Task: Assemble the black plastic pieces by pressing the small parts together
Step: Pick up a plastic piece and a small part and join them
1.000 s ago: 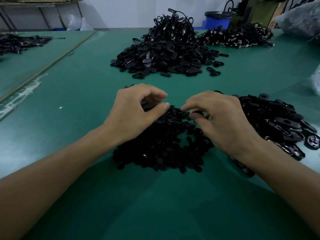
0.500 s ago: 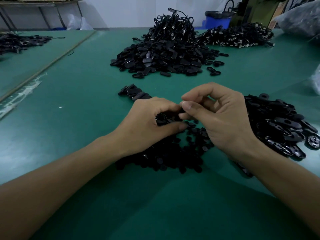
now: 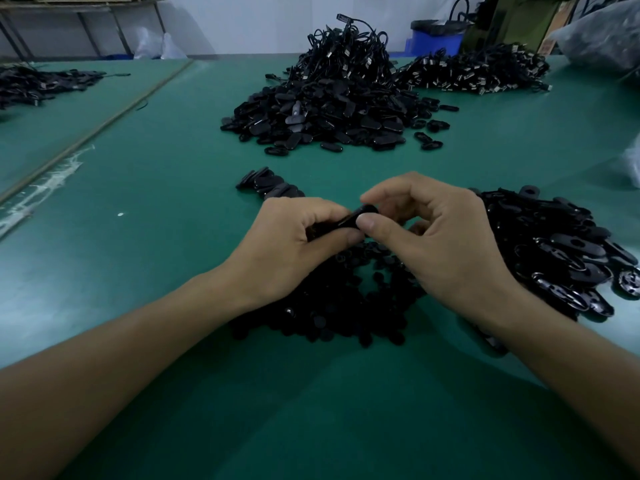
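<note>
**Above the green surface, both hands close on one black piece**

At the far left edge, a low pile of black plastic parts (image 3: 38, 83) lies on the green matted surface (image 3: 173, 140). A streak of white residue (image 3: 52, 178) runs nearer, along a seam.

Moving right, the left hand (image 3: 294, 244) is held just over the surface. Its fingers (image 3: 322, 211) are curled round one end of a slim black plastic piece (image 3: 349, 220), with the thumb pressed along its lower side. Just beyond that hand sits a short row of stacked black oval pieces (image 3: 270, 183). Under both hands spreads a heap of small round black plastic parts (image 3: 346, 306). Farther back, in the middle, rises a tall heap of black oval tags tangled with cords (image 3: 332, 102).

The right hand (image 3: 440, 244) meets the left at the held piece, pinching its other end between thumb and forefinger; the remaining fingers are loosely bent. The piece is off the surface, between the two hands, above the small-part heap. Whether a small part sits on it cannot be told.

Beside the right wrist lies a pile of glossy black oval plates with holes (image 3: 561, 251). Far back on the right are a blue bin (image 3: 436, 38), a heap of black cords with metal ends (image 3: 478, 72) and a clear plastic bag (image 3: 602, 32).
</note>
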Demonstrator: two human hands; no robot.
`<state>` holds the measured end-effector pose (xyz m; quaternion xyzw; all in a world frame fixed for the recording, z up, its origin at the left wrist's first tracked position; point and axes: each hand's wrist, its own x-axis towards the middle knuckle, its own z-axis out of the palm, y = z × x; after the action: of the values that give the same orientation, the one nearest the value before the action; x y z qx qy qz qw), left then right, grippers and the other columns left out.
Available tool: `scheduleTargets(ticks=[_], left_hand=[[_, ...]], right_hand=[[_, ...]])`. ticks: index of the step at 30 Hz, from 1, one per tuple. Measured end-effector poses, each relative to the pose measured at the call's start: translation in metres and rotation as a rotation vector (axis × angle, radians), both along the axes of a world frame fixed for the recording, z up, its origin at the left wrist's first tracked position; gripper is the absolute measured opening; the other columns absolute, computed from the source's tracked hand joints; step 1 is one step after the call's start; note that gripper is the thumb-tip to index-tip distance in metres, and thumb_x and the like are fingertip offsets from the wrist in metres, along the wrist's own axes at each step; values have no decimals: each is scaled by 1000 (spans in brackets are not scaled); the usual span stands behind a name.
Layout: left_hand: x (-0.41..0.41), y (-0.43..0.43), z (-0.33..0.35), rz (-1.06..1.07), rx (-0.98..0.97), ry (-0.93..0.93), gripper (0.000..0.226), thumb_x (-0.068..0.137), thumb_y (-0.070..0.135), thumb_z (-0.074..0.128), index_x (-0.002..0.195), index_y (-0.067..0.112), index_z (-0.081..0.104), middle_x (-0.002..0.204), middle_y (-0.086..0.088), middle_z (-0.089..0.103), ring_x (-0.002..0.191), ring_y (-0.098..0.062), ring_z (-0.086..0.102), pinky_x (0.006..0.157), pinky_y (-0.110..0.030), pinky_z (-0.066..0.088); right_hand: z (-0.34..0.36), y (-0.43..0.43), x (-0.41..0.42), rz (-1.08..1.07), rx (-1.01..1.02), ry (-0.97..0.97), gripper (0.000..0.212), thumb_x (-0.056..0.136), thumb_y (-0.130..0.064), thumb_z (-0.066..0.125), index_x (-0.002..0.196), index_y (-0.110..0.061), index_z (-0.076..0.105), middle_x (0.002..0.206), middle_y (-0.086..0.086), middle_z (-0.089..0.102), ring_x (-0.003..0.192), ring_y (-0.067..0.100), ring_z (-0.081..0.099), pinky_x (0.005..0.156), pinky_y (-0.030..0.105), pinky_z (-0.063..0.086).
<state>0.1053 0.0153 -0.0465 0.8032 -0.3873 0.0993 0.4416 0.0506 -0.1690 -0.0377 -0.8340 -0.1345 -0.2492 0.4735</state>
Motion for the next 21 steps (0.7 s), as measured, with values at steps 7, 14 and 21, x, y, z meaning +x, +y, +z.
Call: scheduleTargets(ticks=[7, 14, 21], left_hand=[[3, 2, 1, 57, -184, 125, 12, 87, 21, 76, 94, 30, 71, 83, 8, 74, 72, -7, 67, 72, -19, 51], [4, 3, 4, -2, -257, 240, 20, 91, 14, 71, 100, 32, 74, 86, 7, 77, 77, -6, 68, 75, -20, 55], [3, 4, 4, -41, -292, 301, 18, 90, 16, 71, 105, 27, 72, 85, 0, 77, 77, -11, 72, 77, -23, 58]], right_hand=[[1, -3, 3, -7, 66, 57, 18, 92, -20, 72, 85, -36, 67, 77, -11, 73, 70, 8, 70, 73, 36, 61], [0, -1, 1, 13, 11, 82, 20, 92, -23, 71, 93, -42, 67, 78, -15, 71, 72, 8, 68, 70, 26, 56], [-2, -2, 3, 3, 12, 102, 17, 94, -21, 69, 91, -38, 68, 76, -18, 70, 72, 4, 67, 71, 21, 53]])
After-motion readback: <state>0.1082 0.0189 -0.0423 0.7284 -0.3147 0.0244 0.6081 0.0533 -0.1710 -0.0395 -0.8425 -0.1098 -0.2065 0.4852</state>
